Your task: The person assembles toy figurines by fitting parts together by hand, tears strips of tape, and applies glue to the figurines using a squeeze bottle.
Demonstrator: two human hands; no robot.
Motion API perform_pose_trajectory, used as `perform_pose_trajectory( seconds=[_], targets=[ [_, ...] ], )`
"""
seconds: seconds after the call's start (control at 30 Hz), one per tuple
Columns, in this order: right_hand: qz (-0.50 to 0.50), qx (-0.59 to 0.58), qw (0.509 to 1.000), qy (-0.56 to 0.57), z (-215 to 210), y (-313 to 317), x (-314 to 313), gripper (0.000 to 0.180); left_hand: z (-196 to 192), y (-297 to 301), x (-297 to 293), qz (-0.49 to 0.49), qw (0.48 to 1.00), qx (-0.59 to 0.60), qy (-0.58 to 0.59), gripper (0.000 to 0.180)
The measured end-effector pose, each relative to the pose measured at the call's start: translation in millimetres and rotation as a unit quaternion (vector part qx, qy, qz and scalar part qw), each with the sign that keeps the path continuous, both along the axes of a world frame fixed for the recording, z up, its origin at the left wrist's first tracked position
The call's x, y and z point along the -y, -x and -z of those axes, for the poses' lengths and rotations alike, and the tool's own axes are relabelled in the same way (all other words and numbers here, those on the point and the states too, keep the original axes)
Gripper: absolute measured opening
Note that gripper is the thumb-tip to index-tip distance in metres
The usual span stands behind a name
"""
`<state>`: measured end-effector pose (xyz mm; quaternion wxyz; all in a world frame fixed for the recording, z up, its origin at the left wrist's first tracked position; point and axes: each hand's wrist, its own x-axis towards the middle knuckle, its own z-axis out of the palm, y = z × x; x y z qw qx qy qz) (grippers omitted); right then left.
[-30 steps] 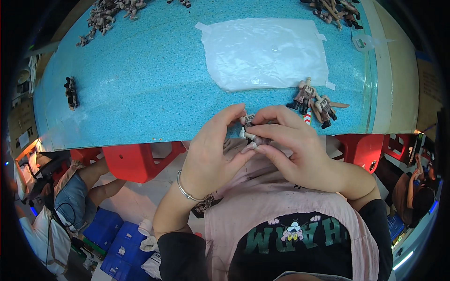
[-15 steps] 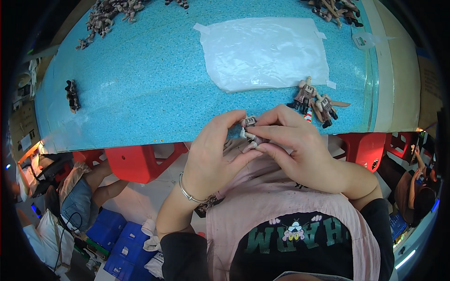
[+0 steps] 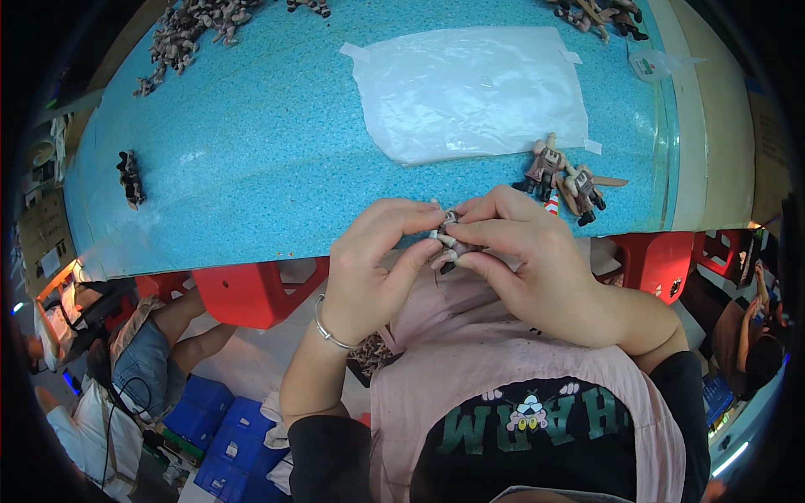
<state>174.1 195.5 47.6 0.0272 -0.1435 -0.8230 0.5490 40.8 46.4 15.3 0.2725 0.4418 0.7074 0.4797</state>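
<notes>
A small toy figure (image 3: 453, 245), brownish-grey and cream, is pinched between both hands just over the table's near edge. My left hand (image 3: 377, 260) grips its left side with thumb and fingers. From the other side, my right hand (image 3: 537, 260) holds the figure between thumb and forefinger. Fingers cover much of it, so its full shape is hidden. Beyond my right hand, two similar toy figures with black boots lie side by side, one figure (image 3: 547, 163) touching the other figure (image 3: 580, 191). A flat brown blade-like piece sticks out beside them.
A white plastic sheet (image 3: 470, 92) is taped to the blue table (image 3: 251, 159). Figure heaps lie at the far left (image 3: 197, 29) and far right; a dark figure (image 3: 130, 179) lies alone at left. A clear bottle (image 3: 650, 64) lies far right. Red stools (image 3: 247, 293) stand below; people sit nearby.
My left thumb has shifted up and left along the figure, and the figure has turned a little between my fingers. My right hand stays nearly in place. The view has shifted slightly.
</notes>
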Motion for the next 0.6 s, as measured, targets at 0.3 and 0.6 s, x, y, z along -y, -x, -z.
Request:
perform_pose_trajectory(
  seconds=[0.3,0.6],
  targets=[
    [-0.047,-0.027,0.998,0.010,-1,0,-3,0.043,9,-13,10,-0.082,0.994,0.042,-0.051,0.021],
    [0.107,-0.036,0.876,0.469,-8,-3,5,0.033,-9,-34,21,-0.199,0.962,0.057,-0.180,0.025]
  ],
)
